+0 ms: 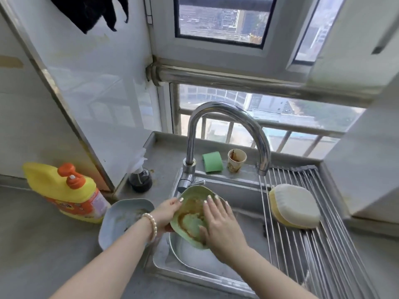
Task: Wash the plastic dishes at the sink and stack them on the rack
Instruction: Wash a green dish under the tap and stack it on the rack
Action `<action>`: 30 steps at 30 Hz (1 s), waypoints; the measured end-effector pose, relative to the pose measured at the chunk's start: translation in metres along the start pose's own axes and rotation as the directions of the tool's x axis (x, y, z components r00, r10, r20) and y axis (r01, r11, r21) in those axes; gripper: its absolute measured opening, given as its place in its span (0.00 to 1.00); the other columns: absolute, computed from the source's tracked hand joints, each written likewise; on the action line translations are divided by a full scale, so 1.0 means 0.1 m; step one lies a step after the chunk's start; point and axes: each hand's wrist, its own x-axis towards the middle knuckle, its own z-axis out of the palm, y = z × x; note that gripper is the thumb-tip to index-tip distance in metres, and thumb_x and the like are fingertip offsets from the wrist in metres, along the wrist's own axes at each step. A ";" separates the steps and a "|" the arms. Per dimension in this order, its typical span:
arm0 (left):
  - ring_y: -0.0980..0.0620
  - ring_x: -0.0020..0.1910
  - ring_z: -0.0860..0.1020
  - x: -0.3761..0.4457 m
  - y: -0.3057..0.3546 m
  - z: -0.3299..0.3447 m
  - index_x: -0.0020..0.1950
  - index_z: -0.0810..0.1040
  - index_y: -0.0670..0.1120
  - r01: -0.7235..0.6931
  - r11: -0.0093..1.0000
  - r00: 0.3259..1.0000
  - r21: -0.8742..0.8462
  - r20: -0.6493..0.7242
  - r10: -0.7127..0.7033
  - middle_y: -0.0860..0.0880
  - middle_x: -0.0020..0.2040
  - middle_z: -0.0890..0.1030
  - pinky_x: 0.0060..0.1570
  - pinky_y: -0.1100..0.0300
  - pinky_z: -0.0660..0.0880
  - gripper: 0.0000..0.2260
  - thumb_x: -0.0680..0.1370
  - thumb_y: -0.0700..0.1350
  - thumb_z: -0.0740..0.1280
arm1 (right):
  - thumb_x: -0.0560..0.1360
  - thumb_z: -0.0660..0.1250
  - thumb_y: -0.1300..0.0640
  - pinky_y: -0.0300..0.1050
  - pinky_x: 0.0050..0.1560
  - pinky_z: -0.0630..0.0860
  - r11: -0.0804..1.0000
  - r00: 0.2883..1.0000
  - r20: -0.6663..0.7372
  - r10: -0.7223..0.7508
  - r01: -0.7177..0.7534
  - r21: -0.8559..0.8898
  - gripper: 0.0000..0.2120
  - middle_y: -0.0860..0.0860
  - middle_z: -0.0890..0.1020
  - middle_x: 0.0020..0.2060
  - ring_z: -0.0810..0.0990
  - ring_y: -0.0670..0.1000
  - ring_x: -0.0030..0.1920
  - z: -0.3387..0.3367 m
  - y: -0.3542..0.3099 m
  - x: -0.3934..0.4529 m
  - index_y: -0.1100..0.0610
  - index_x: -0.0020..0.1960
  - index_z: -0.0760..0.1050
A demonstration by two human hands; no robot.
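A green plastic dish [195,214], smeared brown inside, is held tilted over the sink [172,268]. Its left rim is gripped by the curled fingers of the left hand [167,213]; the right hand [218,223] is pressed flat into its bowl, fingers straight and slightly apart. Left of the left hand, a soiled blue dish [123,221] is seen on the table [43,255]. Right of the right hand, stacked white and yellow dishes [294,209] are laid upside down on the rack [323,244]. Beyond the fingers the faucet [226,130] is arched.
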 end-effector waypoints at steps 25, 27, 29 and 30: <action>0.46 0.43 0.82 0.07 0.06 0.99 0.56 0.75 0.43 -0.145 0.932 0.985 -0.333 0.039 0.167 0.44 0.44 0.83 0.40 0.54 0.80 0.12 0.84 0.46 0.54 | 0.81 0.43 0.39 0.46 0.75 0.49 0.912 0.866 0.482 -0.131 -0.085 0.401 0.30 0.52 0.53 0.77 0.50 0.51 0.77 -0.46 0.35 -0.25 0.52 0.79 0.49; 0.44 0.44 0.82 0.07 0.03 0.91 0.55 0.76 0.48 -0.138 0.952 0.987 -0.273 0.041 0.154 0.44 0.47 0.83 0.42 0.49 0.79 0.12 0.84 0.49 0.54 | 0.75 0.35 0.31 0.49 0.70 0.61 0.980 0.864 0.503 0.015 -0.114 0.165 0.39 0.55 0.64 0.74 0.62 0.55 0.73 -0.47 0.55 -0.30 0.53 0.75 0.60; 0.45 0.44 0.81 0.03 0.00 0.96 0.55 0.76 0.50 -0.087 0.967 0.990 -0.239 0.087 0.110 0.45 0.49 0.83 0.39 0.48 0.80 0.12 0.84 0.50 0.54 | 0.62 0.25 0.25 0.52 0.72 0.58 0.978 0.873 0.447 0.195 -0.205 -0.027 0.58 0.59 0.62 0.74 0.61 0.58 0.73 -0.47 0.68 -0.21 0.60 0.76 0.58; 0.46 0.43 0.81 0.02 -0.01 1.02 0.56 0.75 0.49 -0.071 0.965 0.989 -0.251 0.112 0.101 0.45 0.49 0.83 0.36 0.50 0.81 0.12 0.84 0.50 0.54 | 0.58 0.25 0.24 0.52 0.75 0.52 0.970 0.877 0.427 0.219 -0.245 0.005 0.61 0.60 0.55 0.76 0.55 0.57 0.76 -0.47 0.66 -0.14 0.62 0.77 0.52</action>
